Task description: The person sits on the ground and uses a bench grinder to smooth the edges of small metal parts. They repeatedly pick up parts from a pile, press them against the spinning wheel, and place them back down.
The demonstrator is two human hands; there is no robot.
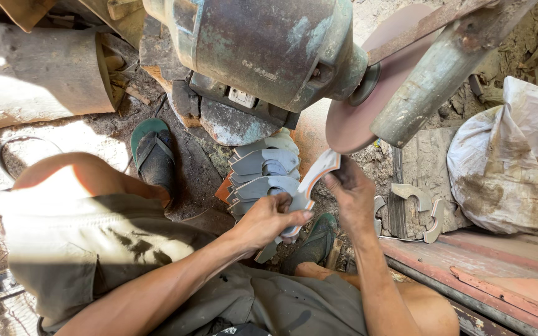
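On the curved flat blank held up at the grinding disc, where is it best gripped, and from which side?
Probably at its two ends, from below, away from the disc. The curved blank is thin and flat, tilted with its upper end near the disc rim. The left hand pinches the lower end and the right hand the upper part, leaving the edge facing the disc bare.

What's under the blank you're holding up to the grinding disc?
Under the blank, held by the left hand and right hand, sits a stack of grey blanks. The hands hide the stack's lower end and the ground there.
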